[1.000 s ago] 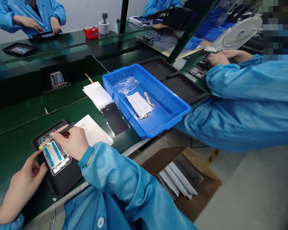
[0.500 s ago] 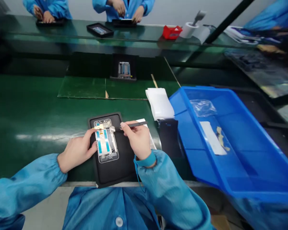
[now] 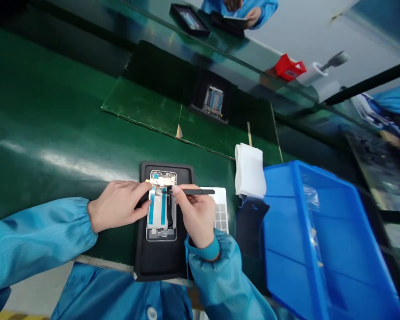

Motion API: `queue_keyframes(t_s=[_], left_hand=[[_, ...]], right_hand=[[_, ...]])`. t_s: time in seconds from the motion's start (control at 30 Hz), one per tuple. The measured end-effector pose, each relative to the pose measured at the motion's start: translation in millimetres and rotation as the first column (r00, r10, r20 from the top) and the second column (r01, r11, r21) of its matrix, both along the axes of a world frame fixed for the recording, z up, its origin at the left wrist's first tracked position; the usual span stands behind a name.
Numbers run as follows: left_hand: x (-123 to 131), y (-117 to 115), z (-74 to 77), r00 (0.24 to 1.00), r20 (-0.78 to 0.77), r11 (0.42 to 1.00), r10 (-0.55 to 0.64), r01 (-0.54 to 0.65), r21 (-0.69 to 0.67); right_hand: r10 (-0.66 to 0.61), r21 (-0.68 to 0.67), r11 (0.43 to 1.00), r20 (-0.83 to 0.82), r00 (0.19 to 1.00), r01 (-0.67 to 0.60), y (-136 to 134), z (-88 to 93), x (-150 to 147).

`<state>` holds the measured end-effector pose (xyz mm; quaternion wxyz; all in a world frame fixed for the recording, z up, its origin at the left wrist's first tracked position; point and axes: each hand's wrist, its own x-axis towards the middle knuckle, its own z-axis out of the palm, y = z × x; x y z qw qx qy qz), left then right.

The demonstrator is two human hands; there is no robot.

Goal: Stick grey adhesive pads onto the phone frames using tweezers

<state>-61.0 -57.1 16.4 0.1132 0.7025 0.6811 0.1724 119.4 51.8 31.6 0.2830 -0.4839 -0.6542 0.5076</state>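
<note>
An open phone frame (image 3: 162,209) with two blue strips lies in a black tray (image 3: 162,258) at the near edge of the green bench. My left hand (image 3: 120,206) rests against the frame's left side, thumb and fingers pressed on it. My right hand (image 3: 196,215) is closed on black tweezers (image 3: 195,192), whose tips meet the upper part of the frame. Both forearms wear blue sleeves.
A white gridded sheet (image 3: 220,209) lies right of the tray, then a dark panel (image 3: 250,222), a white stack (image 3: 250,170) and a blue bin (image 3: 303,249). Another phone frame in a tray (image 3: 213,101) sits farther back. A red box (image 3: 288,67) and a co-worker's hands (image 3: 243,11) are beyond.
The view has swung left and tilted, so the blue bin now sits at the right. My left hand has moved up onto the frame's side; the tweezers stay at its upper part.
</note>
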Motion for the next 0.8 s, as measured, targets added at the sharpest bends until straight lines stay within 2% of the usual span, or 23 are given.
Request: queue_keyframes(t_s=[0.3,0.8], left_hand=[[1.1,1.8,0.9,0.999,0.038,0.998,-0.022,0.019,0.066],[2.1,2.8,1.8,0.999,0.044,0.996,-0.009,0.006,0.087]], right_hand=[[0.004,0.089,0.996,0.071,0.997,-0.01,-3.2,-1.8,1.5],[0.001,0.113,0.994,0.097,0.995,-0.012,-3.4,-0.9,1.2]])
